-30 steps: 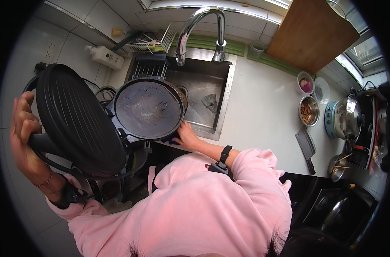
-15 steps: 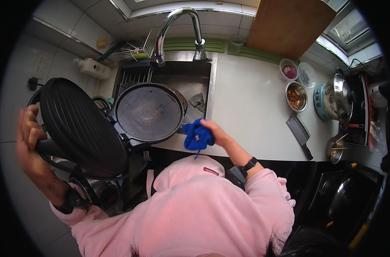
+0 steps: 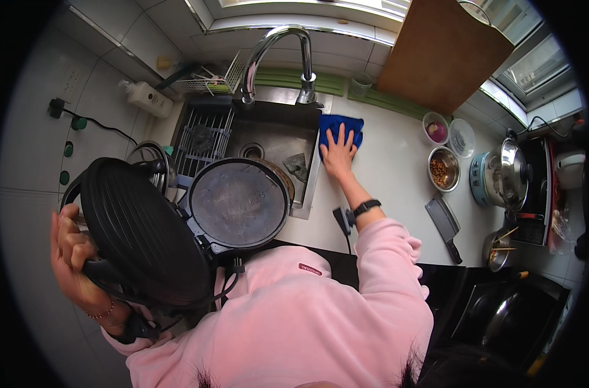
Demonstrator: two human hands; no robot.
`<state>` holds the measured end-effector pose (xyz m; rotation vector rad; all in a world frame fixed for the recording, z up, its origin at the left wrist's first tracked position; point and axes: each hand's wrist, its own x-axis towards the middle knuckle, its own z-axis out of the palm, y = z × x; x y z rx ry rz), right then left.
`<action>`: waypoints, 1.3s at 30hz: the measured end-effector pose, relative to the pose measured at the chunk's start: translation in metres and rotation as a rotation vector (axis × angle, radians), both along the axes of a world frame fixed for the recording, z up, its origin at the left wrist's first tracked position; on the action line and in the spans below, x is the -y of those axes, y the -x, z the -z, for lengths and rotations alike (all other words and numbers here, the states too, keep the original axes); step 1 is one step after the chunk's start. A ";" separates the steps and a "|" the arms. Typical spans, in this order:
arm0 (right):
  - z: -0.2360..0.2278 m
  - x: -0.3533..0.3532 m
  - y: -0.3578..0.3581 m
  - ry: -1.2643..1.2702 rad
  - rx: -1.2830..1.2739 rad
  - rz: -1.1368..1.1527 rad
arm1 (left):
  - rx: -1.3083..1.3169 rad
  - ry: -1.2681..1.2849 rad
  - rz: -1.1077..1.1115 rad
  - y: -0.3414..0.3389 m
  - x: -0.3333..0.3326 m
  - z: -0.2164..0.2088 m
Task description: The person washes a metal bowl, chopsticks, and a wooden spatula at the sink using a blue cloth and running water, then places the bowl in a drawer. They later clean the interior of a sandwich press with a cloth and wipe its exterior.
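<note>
My left hand [image 3: 78, 249] is wrapped round the handle of a black electric griddle [image 3: 146, 236], whose ribbed half tilts up at the left. The griddle's round, scuffed cooking plate [image 3: 239, 204] lies face up at the near edge of the sink, partly over it. Beside the sink's right rim, a blue cloth [image 3: 341, 126] is spread on the white counter. Flat on top of it lies my right hand [image 3: 339, 152], fingers apart and pressing down.
The steel sink [image 3: 275, 132] has a wire rack at its left and a curved tap [image 3: 307, 64] behind. On the counter to the right are a cleaver [image 3: 443, 223], a bowl of brown pieces [image 3: 444, 169] and a lidded pot [image 3: 511, 168]. A power cord runs along the left wall.
My right hand has carried the bunched blue cloth from in front of me to the counter by the sink, and it is spread out there. The griddle, still held, has shifted slightly nearer.
</note>
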<state>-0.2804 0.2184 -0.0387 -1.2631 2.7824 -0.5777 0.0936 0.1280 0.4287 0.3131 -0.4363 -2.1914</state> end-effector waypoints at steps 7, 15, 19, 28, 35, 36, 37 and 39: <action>-0.011 0.063 0.046 0.128 -0.045 -0.096 | 0.071 -0.074 -0.148 -0.053 -0.018 0.021; -0.031 -0.088 -0.088 0.102 0.006 -0.462 | 0.084 -0.138 -0.251 -0.096 -0.028 0.058; -0.046 -0.125 -0.132 -0.025 0.196 -0.444 | 0.018 -0.157 -0.227 -0.112 -0.032 0.067; -0.052 -0.013 -0.138 0.266 0.320 -0.421 | 0.091 -0.166 -0.124 -0.142 -0.029 0.103; -0.030 0.138 -0.138 -0.039 0.400 -0.703 | 0.153 -0.160 -0.079 -0.144 -0.035 0.115; -0.027 0.148 -0.140 -0.073 0.409 -0.769 | 0.182 -0.158 -0.084 -0.143 -0.036 0.116; -0.025 0.152 -0.139 -0.009 0.408 -0.809 | 0.169 -0.154 -0.080 -0.142 -0.035 0.117; -0.024 0.146 -0.138 0.109 0.420 -0.886 | 0.142 -0.158 -0.053 -0.141 -0.033 0.117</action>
